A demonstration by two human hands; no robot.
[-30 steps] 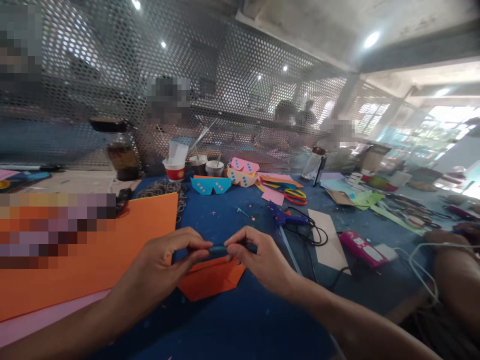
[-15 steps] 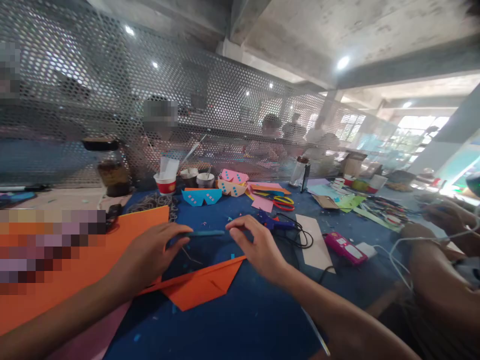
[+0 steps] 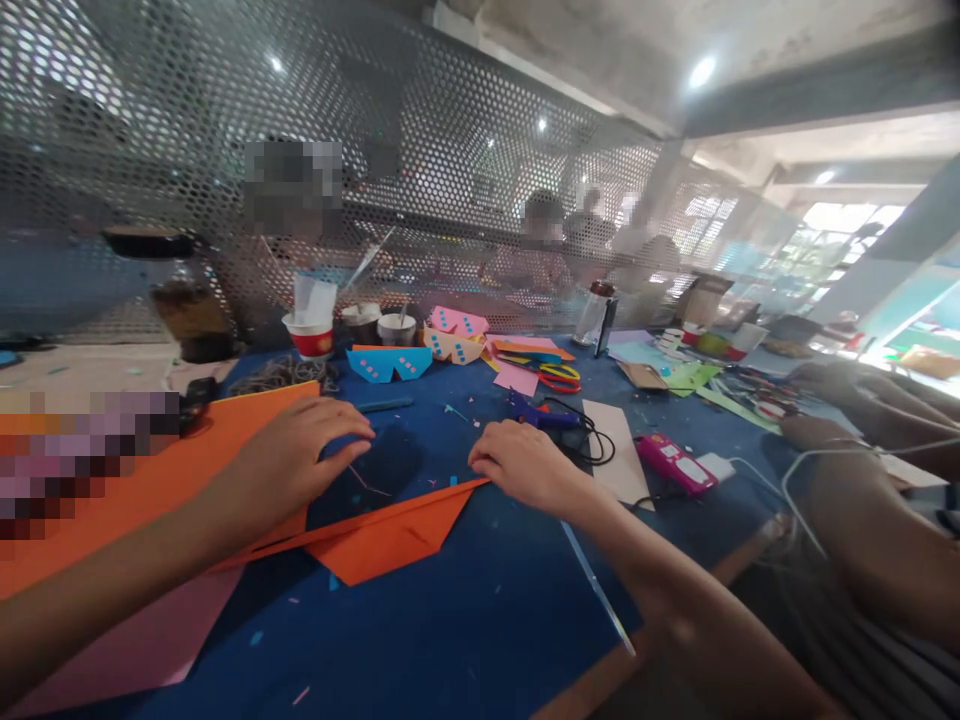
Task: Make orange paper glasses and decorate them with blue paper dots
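Observation:
My left hand (image 3: 319, 450) hovers above the blue table at the edge of a large orange sheet (image 3: 225, 460); its fingers are bent, the thumb stands apart, and I see nothing in it. My right hand (image 3: 525, 460) has its fingers curled together by the right end of an orange paper strip (image 3: 382, 515); whether they grip that end is hidden. An orange folded paper piece (image 3: 390, 545) lies along the strip. Just beyond my left fingertips, a slim blue stick (image 3: 386, 405) rests on the table. A blue glue gun (image 3: 541, 410) lies beyond my right hand.
Paper masks, a blue one (image 3: 390, 364) in front, stand by paper cups (image 3: 311, 340). Scissors (image 3: 559, 377), a beige card (image 3: 619, 450), a magenta box with a cable (image 3: 675, 465) and a clear stick (image 3: 596, 590) lie to the right. Another person's arm (image 3: 870, 500) is at far right.
The blue stick has left my left hand and now lies on the table. My right hand has come down closer to the orange strip's end, its fingers more curled. The view has shifted slightly.

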